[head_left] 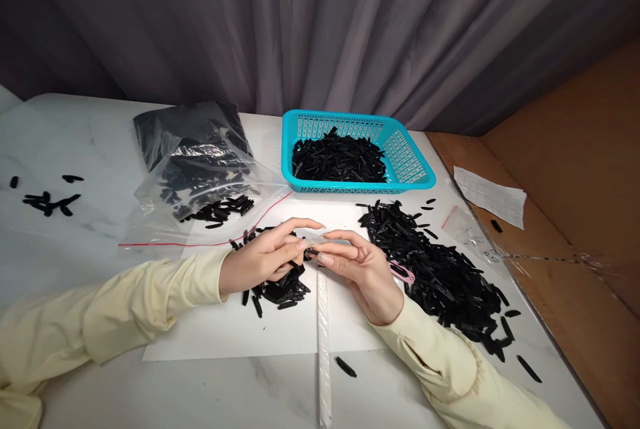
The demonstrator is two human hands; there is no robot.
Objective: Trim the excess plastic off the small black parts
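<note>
My left hand [270, 254] and my right hand [367, 272] meet over a white sheet [215, 332], fingertips nearly touching. Both pinch a small black piece [311, 253], mostly covered by the fingers. Something pale shows between the fingertips, too small to make out. Beneath my left hand spreads a small heap of narrow black pieces [283, 292]. To the right of my right hand lies a larger heap of black pieces [440, 269], with a pink-handled tool [401, 272] partly hidden at its edge. A white strip [325, 355] runs from below the hands to the table's front.
Behind the hands stands a blue basket [360, 187] holding black pieces. A clear zip bag [200, 155] with black pieces lies at the back left, its mouth toward me. Loose pieces [50, 202] are at far left. A paper slip [493, 195] rests on cardboard at right.
</note>
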